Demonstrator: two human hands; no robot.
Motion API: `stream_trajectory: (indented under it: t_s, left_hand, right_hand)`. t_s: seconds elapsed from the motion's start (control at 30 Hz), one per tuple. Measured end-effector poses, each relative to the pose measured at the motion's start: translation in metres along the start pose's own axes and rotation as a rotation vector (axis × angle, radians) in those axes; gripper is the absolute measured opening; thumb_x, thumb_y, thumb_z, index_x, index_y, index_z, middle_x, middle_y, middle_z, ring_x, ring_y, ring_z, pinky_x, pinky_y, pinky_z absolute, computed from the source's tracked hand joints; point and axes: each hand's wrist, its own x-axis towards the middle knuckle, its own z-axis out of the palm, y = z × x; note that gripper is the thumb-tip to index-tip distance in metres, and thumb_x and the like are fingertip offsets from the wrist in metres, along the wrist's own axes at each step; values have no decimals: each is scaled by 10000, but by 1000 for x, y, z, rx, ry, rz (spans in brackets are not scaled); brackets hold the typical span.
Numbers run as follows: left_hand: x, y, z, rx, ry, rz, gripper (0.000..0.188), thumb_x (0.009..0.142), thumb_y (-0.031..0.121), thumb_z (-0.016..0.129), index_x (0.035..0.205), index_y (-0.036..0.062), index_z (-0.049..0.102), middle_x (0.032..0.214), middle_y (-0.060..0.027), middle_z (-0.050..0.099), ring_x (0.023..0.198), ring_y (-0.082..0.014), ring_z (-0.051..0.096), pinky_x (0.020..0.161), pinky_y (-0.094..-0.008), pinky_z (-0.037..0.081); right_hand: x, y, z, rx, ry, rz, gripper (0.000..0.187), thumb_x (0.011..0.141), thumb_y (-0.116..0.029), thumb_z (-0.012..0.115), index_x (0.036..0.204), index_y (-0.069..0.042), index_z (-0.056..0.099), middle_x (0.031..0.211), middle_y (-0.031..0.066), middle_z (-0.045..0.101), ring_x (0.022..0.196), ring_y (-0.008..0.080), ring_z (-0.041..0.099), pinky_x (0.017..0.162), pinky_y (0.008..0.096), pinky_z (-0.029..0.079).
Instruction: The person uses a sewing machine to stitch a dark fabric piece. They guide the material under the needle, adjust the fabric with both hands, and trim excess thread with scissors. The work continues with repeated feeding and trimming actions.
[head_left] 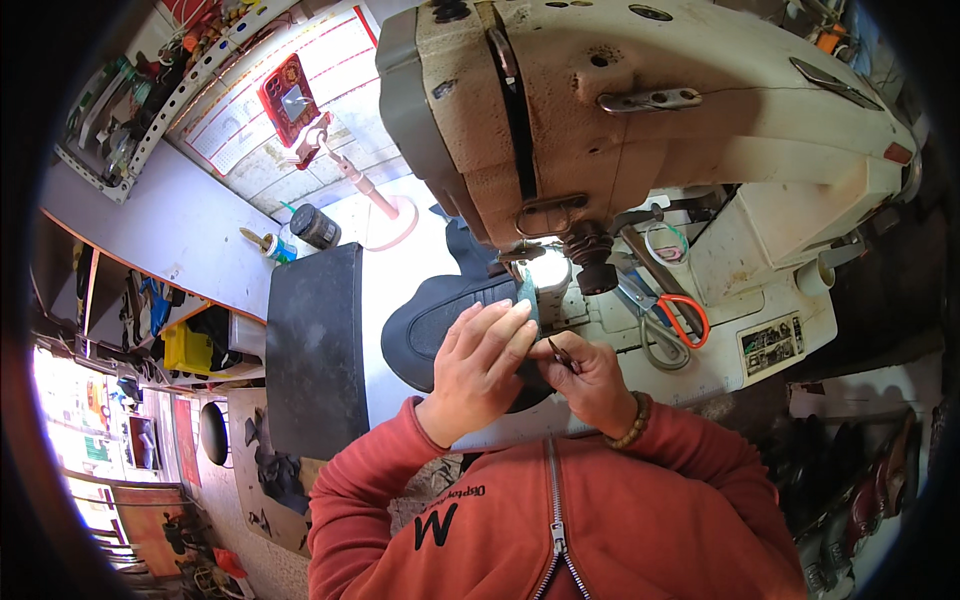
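A black, rounded leather-like piece with a stitched oval outline lies under the head of a large beige sewing machine. On top of it rests my left hand, fingers stretched out flat toward the needle area. A strip of greenish material shows just past those fingertips. My right hand is closed at the right edge of the black piece, its fingers curled round a small dark metal tool. Most of that tool is hidden in the grip, so its exact kind does not show.
Orange-handled scissors and green-handled scissors lie right of the needle. A black board covers the table's left part. Behind it stand a dark jar, a small blue-white bottle and a pink stand bearing a red phone.
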Motion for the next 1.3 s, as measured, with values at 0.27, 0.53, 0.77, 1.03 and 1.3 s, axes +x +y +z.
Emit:
stream_trajectory:
  t_s: [0.27,0.53,0.77,1.03,1.3]
  left_hand:
    - [6,4,-11,86,-71,7,464,739,87,659,1201,50,660,1305,-90,631,1220,-249,591,1068,-438,424]
    - [13,-2,-23,-19,-100,10,495,676,9,653,1170,47,678,1283,-104,664,1184,-261,629,1050,-435,436]
    - [13,-3,-24,-1,-107,42,448,709,6,653,1154,43,681,1269,-103,670,1168,-259,639,1010,-430,471]
    - [16,2,-24,49,-107,42,385,755,27,653,1138,50,682,1251,-100,674,1149,-247,645,1001,-415,475]
    - [17,3,-25,94,-130,47,328,805,46,631,1128,61,684,1248,-85,677,1141,-230,648,1009,-403,463]
  right_hand:
    - [5,-10,-4,-171,-39,-62,136,935,-16,641,1071,-21,651,868,98,682,776,148,664,690,281,524]
    - [31,-42,-27,-709,-118,-177,291,862,-218,731,1085,-102,584,811,102,635,679,285,659,567,390,497]
    - [60,-40,-43,-1194,-3,-429,197,892,-246,673,1008,-97,618,792,56,529,670,228,611,529,381,465]
    - [58,-52,-38,-1309,-49,-492,72,850,-198,665,872,-130,661,748,48,530,650,224,597,505,375,449]
    - [57,-50,-35,-1387,-5,-568,62,816,-206,649,775,-161,659,791,32,509,679,177,567,522,334,443]
